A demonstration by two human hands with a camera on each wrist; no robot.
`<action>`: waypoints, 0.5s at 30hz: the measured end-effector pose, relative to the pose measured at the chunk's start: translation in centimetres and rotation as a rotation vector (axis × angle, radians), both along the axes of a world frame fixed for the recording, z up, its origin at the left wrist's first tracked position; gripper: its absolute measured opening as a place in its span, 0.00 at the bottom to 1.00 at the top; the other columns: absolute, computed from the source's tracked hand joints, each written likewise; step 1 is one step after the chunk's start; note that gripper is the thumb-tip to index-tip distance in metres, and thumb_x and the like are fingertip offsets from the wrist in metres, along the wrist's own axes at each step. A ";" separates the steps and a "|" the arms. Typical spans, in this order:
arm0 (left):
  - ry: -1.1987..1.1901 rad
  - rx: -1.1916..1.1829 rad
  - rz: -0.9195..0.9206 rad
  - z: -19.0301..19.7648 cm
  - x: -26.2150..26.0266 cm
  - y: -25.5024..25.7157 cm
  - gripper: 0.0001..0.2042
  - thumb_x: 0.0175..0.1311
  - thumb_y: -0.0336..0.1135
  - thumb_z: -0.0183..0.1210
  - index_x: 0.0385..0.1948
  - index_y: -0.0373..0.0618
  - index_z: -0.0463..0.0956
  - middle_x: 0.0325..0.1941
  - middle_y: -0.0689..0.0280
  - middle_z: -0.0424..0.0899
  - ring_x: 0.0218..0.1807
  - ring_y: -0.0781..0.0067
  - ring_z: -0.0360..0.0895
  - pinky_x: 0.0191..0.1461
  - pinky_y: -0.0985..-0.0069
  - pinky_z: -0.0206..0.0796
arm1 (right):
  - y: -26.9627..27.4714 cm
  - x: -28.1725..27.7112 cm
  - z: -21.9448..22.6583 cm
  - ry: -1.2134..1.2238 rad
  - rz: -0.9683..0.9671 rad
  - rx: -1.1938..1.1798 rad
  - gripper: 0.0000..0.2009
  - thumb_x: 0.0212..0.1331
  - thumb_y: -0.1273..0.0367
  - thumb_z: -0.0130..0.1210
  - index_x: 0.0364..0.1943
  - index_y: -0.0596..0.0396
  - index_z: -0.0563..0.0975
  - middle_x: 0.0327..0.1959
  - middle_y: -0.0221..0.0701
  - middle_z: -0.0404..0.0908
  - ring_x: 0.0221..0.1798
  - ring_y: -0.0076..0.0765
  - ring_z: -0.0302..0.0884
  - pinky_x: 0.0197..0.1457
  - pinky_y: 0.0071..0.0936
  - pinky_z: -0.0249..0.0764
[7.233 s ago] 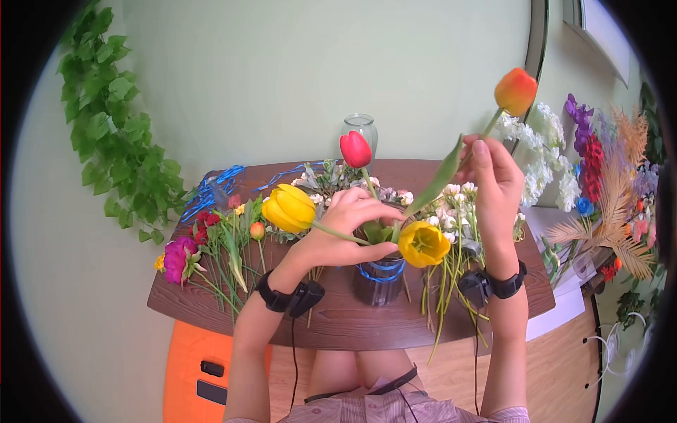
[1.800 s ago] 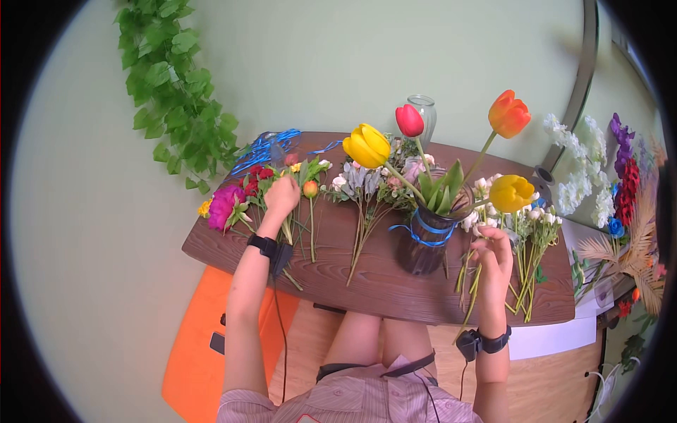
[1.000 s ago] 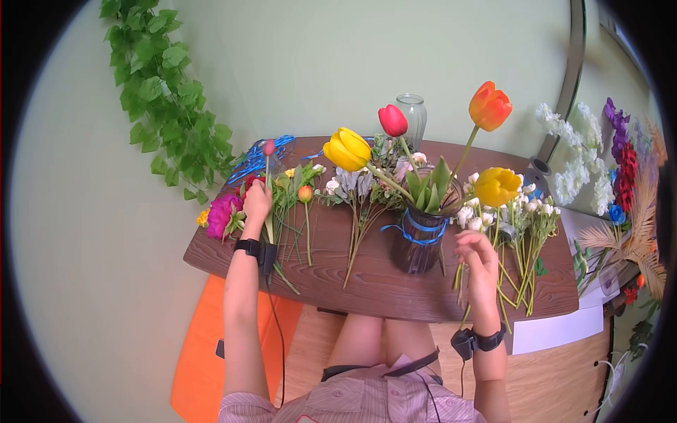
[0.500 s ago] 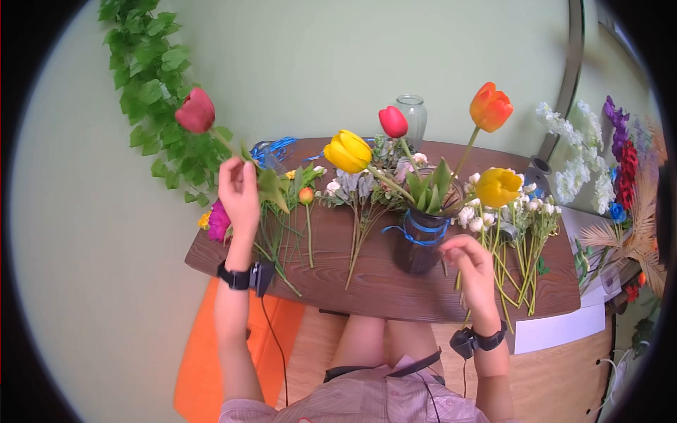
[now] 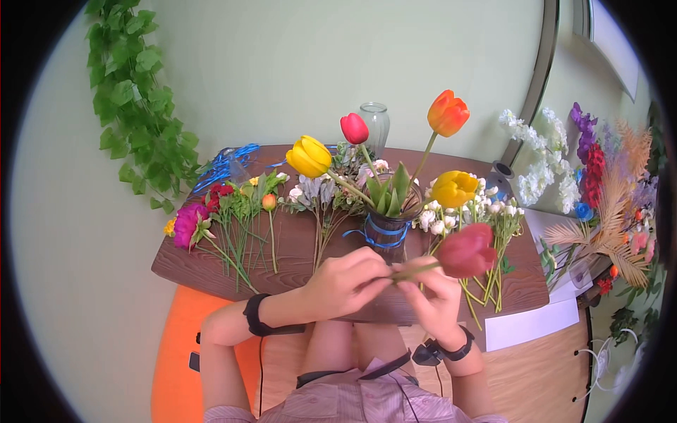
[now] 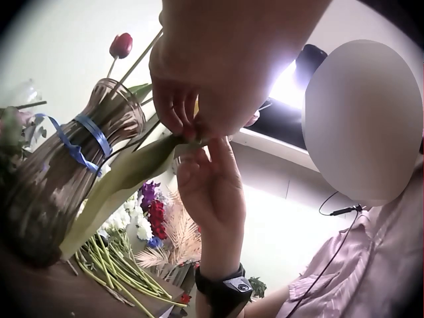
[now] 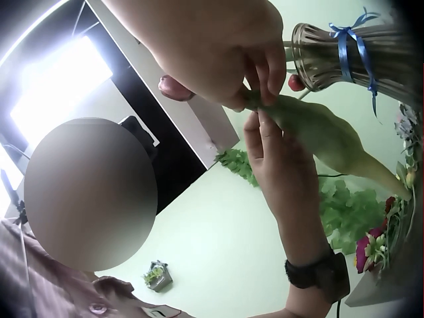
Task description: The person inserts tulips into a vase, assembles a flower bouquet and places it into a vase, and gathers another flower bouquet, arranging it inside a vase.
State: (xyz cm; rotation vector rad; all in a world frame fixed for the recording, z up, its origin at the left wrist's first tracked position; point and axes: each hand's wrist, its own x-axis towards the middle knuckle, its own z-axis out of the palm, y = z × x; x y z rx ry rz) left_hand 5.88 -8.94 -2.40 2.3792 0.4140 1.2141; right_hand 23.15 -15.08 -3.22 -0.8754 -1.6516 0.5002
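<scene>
A dusky red tulip (image 5: pixel 467 251) is held sideways low in front of the vase, its head toward the right. My left hand (image 5: pixel 347 283) pinches its stem, and my right hand (image 5: pixel 431 296) grips the stem nearer the head. Both wrist views show the hands meeting at the stem, with a long green leaf (image 6: pixel 126 179) hanging from there; the same leaf (image 7: pixel 324 136) spans the right wrist view. Behind the hands stands the dark ribbed vase (image 5: pixel 385 236), a blue ribbon tied round it, holding a pink-red tulip (image 5: pixel 354 128), an orange tulip (image 5: pixel 448 113) and two yellow tulips (image 5: pixel 308 156).
Stems with red, magenta and yellow blooms (image 5: pixel 190 224) lie on the table's left side. White flowers (image 5: pixel 493 209) lie to the right of the vase. A clear glass vase (image 5: pixel 375 128) stands behind. Blue ribbon (image 5: pixel 229 166) lies at the back left; more flowers stand beyond the table's right edge.
The dusky red tulip has been lifted from the left-hand flowers and carried right to the front of the vase. My right hand, holding nothing before, now grips its stem too.
</scene>
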 end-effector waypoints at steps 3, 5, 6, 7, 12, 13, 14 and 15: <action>0.007 0.061 -0.053 0.0 1.4 0.2 0.09 0.48 0.24 0.59 0.33 0.40 0.73 0.32 0.63 0.75 0.23 0.78 0.72 0.23 0.85 0.64 | -0.2 1.0 -0.1 0.008 -0.078 0.056 0.08 0.46 0.79 0.54 0.33 0.65 0.77 0.32 0.35 0.76 0.34 0.30 0.71 0.38 0.22 0.68; 0.007 0.021 -0.092 0.5 1.9 0.4 0.09 0.49 0.25 0.58 0.33 0.41 0.73 0.32 0.64 0.74 0.24 0.77 0.72 0.25 0.84 0.65 | -0.6 1.7 0.2 0.046 -0.141 0.045 0.09 0.45 0.78 0.56 0.33 0.60 0.78 0.33 0.33 0.77 0.33 0.29 0.71 0.37 0.21 0.67; 0.002 0.021 -0.091 0.6 1.9 0.6 0.09 0.49 0.25 0.58 0.33 0.41 0.73 0.32 0.64 0.74 0.24 0.77 0.72 0.25 0.84 0.65 | -0.6 2.2 0.3 0.042 -0.188 0.075 0.07 0.46 0.78 0.55 0.31 0.61 0.78 0.32 0.34 0.76 0.33 0.30 0.71 0.39 0.21 0.67; -0.040 -0.026 -0.038 0.7 1.6 0.8 0.07 0.49 0.26 0.58 0.31 0.41 0.73 0.30 0.64 0.74 0.25 0.76 0.73 0.25 0.82 0.64 | -0.4 2.8 0.4 0.052 -0.214 0.128 0.04 0.47 0.77 0.54 0.29 0.63 0.77 0.31 0.33 0.75 0.33 0.28 0.71 0.38 0.21 0.67; -0.097 -0.020 0.265 0.6 -0.8 4.0 0.05 0.48 0.28 0.58 0.28 0.43 0.74 0.28 0.66 0.72 0.34 0.70 0.69 0.35 0.76 0.62 | -1.0 6.3 1.2 0.345 -0.427 0.075 0.08 0.58 0.70 0.48 0.31 0.62 0.74 0.32 0.30 0.74 0.31 0.21 0.70 0.34 0.18 0.67; -0.094 -0.014 0.321 0.8 -1.1 4.6 0.06 0.48 0.29 0.58 0.28 0.44 0.74 0.30 0.65 0.71 0.38 0.68 0.67 0.40 0.74 0.62 | -0.6 7.0 1.5 0.371 -0.471 0.134 0.09 0.59 0.68 0.47 0.31 0.62 0.74 0.31 0.30 0.74 0.29 0.21 0.70 0.32 0.17 0.67; -0.035 -0.034 0.319 0.8 -1.5 5.2 0.08 0.48 0.31 0.58 0.31 0.46 0.76 0.40 0.61 0.67 0.49 0.63 0.63 0.50 0.69 0.59 | -0.6 7.4 2.1 0.421 -0.469 0.149 0.09 0.59 0.68 0.47 0.32 0.62 0.73 0.30 0.30 0.74 0.29 0.21 0.70 0.33 0.17 0.67; -0.033 -0.039 0.319 1.1 -1.4 5.6 0.08 0.48 0.31 0.58 0.31 0.46 0.76 0.40 0.61 0.67 0.49 0.63 0.63 0.50 0.69 0.59 | -0.7 7.6 3.0 0.469 -0.468 0.165 0.10 0.60 0.67 0.47 0.32 0.61 0.73 0.30 0.30 0.73 0.30 0.21 0.69 0.33 0.17 0.67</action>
